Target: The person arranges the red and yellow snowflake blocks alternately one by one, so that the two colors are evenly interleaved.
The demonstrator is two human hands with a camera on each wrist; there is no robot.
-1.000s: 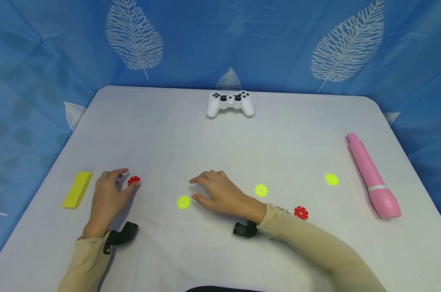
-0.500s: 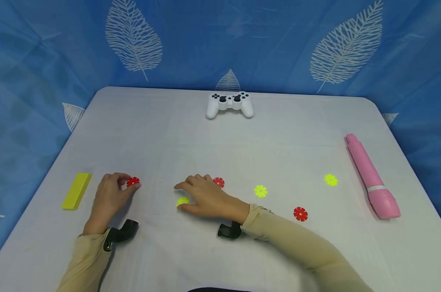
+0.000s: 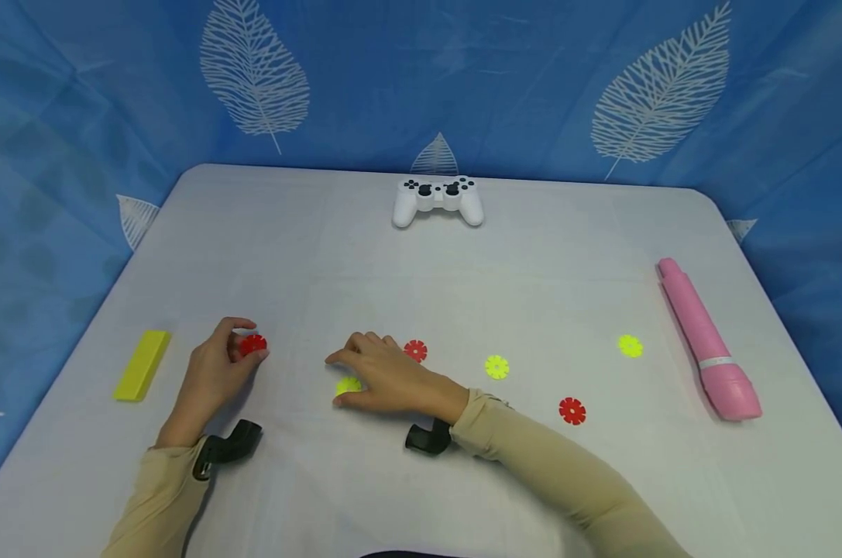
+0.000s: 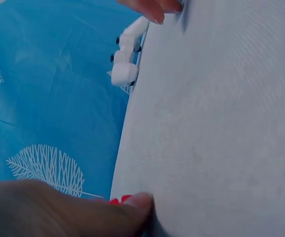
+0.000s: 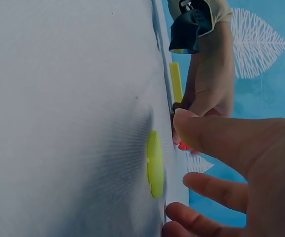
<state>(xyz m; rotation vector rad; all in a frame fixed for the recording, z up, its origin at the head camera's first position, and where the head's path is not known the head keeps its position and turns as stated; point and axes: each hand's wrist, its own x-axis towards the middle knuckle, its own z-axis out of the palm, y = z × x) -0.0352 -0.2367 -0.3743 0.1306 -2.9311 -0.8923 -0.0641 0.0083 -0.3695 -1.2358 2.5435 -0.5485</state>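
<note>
At the left of the head view, my left hand (image 3: 214, 372) holds a red notched plastic disc (image 3: 253, 344) between its thumb and bent fingers, the index finger raised off it. In the left wrist view the thumb (image 4: 132, 210) hides most of that disc. My right hand (image 3: 393, 380) hovers over a yellow-green notched disc (image 3: 348, 386), thumb and fingers spread on either side. The right wrist view shows this yellow-green disc (image 5: 155, 165) on the cloth, apart from the thumb (image 5: 196, 129). Another red disc (image 3: 415, 351) lies just behind the right hand's knuckles.
A yellow block (image 3: 142, 366) lies left of the left hand. To the right are two yellow-green discs (image 3: 496, 367) and a red disc (image 3: 572, 411). A white game controller (image 3: 438, 200) sits at the back edge, a pink folded umbrella-like object (image 3: 706, 341) at far right.
My right hand has moved left, from beside the yellow-green disc to over it, uncovering a red disc behind it. My left fingers have closed on their red disc; the index finger then rose.
</note>
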